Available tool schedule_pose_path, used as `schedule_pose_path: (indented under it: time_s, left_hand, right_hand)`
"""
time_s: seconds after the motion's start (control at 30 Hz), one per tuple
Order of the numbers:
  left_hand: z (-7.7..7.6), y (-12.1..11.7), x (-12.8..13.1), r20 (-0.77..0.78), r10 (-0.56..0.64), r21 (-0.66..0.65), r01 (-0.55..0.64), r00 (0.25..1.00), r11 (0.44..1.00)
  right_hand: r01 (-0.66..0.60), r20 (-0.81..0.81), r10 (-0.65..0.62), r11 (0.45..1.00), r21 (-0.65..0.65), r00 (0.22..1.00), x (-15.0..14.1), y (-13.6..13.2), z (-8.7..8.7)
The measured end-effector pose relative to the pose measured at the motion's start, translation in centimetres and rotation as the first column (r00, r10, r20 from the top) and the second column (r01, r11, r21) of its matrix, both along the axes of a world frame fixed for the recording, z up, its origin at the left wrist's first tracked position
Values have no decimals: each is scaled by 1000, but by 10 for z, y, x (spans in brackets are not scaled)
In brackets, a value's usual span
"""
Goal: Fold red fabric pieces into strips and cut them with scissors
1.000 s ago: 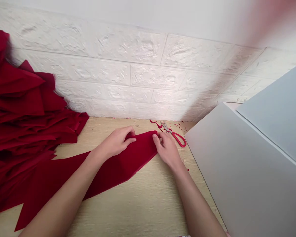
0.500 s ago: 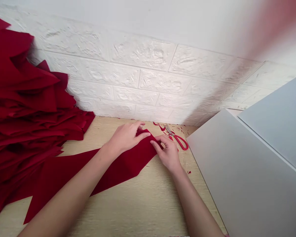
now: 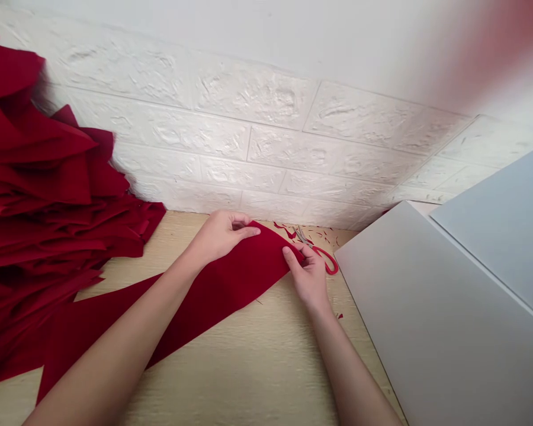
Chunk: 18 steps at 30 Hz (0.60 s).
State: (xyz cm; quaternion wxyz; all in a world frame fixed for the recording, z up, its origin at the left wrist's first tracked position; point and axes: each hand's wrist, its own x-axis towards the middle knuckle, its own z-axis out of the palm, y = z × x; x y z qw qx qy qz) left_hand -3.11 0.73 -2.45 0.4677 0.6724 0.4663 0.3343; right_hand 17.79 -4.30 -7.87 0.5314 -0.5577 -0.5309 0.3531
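A long strip of dark red fabric (image 3: 231, 278) lies slantwise over the wooden tabletop, its far end raised between my two hands. My left hand (image 3: 224, 236) pinches the upper corner of that end, thumb on top. At the other corner, my right hand (image 3: 308, 272) grips the edge between thumb and fingers. The end edge is stretched fairly straight between them. Red-handled scissors (image 3: 326, 260) lie just behind my right hand, which partly covers them. My left forearm hides part of the strip.
A tall heap of red fabric pieces (image 3: 62, 195) fills the left side. Small red scraps (image 3: 288, 232) lie along the foot of the white brick-patterned wall (image 3: 222, 136). A large pale grey box or panel (image 3: 435, 307) borders the table (image 3: 231, 367) on the right.
My hands have moved apart, the left slightly left and up, the right slightly right. The fabric's end, bunched before, is now spread out between them. The scissors stay where they were.
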Motion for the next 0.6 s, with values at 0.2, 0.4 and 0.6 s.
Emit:
schedule_pose_path:
  time_s: [0.2, 0.4, 0.6]
  left_hand:
    - [1, 2, -8, 94, 5, -129, 8, 996, 992]
    - [-1, 3, -9, 96, -8, -142, 21, 995, 990]
    - [1, 5, -13, 76, 36, -128, -26, 996, 991]
  right_hand:
    - [-14, -64, 14, 1000, -9, 998, -4, 2, -6]
    - [-5, -56, 5, 1000, 3, 998, -3, 3, -8]
    - [6, -23, -6, 1000, 21, 1000, -3, 4, -7]
